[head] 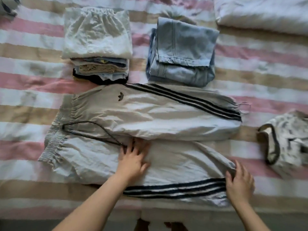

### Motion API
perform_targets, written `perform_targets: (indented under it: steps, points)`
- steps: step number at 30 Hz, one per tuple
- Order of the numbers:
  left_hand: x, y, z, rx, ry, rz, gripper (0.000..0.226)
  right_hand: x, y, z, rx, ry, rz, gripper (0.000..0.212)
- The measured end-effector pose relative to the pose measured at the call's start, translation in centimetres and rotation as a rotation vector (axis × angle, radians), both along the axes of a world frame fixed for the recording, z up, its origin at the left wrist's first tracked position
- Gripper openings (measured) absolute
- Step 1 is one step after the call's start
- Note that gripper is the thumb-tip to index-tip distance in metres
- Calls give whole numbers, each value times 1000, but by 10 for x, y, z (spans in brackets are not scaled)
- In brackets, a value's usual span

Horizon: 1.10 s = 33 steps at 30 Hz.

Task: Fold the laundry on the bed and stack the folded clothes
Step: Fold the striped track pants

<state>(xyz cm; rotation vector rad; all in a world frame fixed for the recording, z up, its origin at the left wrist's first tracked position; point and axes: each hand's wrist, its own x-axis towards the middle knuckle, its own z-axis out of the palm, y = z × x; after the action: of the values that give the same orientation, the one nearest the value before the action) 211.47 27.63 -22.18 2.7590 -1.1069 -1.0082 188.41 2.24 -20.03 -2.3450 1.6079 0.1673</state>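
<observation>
striped bedspread (33, 90): left hand (133, 162) flat on track pants (166, 114), right hand (240, 180) pinching near cuff (225, 165); fold legs together, seams aligned.

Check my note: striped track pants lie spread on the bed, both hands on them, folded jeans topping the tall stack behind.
Wrong on the jeans. The head view shows the folded jeans beside the tall stack, apart from it; a white garment tops that stack. The striped track pants do lie spread, left hand and right hand on them.
</observation>
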Motion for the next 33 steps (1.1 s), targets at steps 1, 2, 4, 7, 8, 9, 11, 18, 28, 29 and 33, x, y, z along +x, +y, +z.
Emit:
perform_targets:
  steps: [1,2,4,7,8,9,11,18,28,29,33]
  points:
    - [-2,-6,-7,12,4,-24,74,-9,-7,-4,58,11,-91,39]
    - [-5,-10,-11,14,-3,-36,76,-16,-14,-6,109,-4,-151,33]
    - [-4,-12,-9,15,-22,-50,77,-21,-26,-7,210,-85,-198,16]
    - [-3,-8,12,-158,-70,-174,61,-32,-43,-3,217,-186,-208,12]
    - [-3,-2,18,-280,-107,-215,52,-35,-47,-2,201,-196,-204,13]
    - [-4,7,23,-401,-132,-218,44,-37,-50,-1,187,-203,-188,13]
    - [-6,36,28,-542,-192,-130,36,-40,-49,3,116,-223,-111,18]
    - [3,165,30,-407,-311,457,35,-91,-2,7,56,-180,568,71]
    - [44,191,27,-408,-233,454,30,-74,-21,-4,207,-128,549,39]
    - [48,191,29,-388,-244,445,30,-73,-26,-3,293,-135,503,37]
    - [67,197,45,-334,-284,487,15,-68,-47,14,411,-135,388,39]
